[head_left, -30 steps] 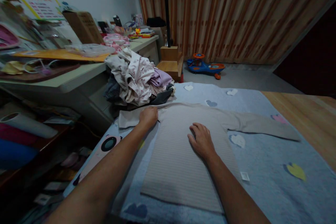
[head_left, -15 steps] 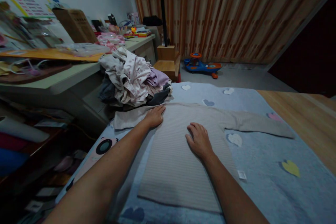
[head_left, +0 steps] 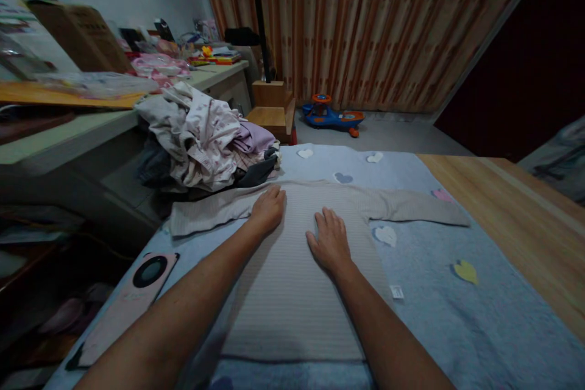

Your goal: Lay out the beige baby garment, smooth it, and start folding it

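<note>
Two grips released | left hand (head_left: 268, 210), right hand (head_left: 329, 241) laid flat on beige knit sweater (head_left: 292, 298) | lower centre

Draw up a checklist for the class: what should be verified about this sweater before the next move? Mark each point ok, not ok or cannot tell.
1. Beige ribbed sweater flat on the blue heart-print blanket: ok.
2. Left hand and right hand open on the sweater: ok.
3. Right-side sleeve spread out straight: ok.
4. Gap from the clothes pile: not ok, they appear to meet at the top edge.
5. White tag attached to the sweater: cannot tell.
</note>
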### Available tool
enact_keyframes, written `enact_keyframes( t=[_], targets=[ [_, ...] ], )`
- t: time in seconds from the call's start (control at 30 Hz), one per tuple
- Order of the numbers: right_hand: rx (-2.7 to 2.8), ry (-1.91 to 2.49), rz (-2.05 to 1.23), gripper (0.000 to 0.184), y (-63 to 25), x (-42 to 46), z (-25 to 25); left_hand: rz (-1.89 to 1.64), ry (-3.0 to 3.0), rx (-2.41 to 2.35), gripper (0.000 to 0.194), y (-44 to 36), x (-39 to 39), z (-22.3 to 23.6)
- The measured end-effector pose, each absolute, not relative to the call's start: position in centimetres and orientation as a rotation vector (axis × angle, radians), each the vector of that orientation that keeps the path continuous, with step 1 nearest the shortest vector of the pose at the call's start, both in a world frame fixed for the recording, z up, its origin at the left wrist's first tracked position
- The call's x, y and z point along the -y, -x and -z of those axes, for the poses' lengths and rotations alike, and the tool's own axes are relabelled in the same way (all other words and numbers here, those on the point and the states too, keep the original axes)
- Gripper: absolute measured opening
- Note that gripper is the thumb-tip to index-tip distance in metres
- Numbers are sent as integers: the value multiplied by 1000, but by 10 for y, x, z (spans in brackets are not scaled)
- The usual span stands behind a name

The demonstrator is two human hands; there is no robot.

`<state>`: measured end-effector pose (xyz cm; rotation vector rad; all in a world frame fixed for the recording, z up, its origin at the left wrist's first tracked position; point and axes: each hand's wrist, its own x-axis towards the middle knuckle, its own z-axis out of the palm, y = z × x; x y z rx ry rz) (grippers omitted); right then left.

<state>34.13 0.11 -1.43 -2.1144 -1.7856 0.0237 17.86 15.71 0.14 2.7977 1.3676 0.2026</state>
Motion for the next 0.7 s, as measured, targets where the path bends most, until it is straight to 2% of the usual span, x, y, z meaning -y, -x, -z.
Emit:
enact_keyframes(
  t=[0.2, 0.4, 0.6, 0.7],
  targets=[
    [1665, 2271, 1, 64, -346, -4, 19, -152, -2654, -1569, 61, -187, -152, 11],
    [1581, 2364, -15, 67, -364, -5, 22, -208, -2631, -1591, 65, -185, -152, 15],
    [1655, 2332, -95, 53, -391, -26, 3, -215, -2644, -1590, 67, -185, -152, 18],
    [1643, 2246, -15, 57, -406, -46, -4, -225, -2637, -1600, 66, -185, -151, 17]
  ],
)
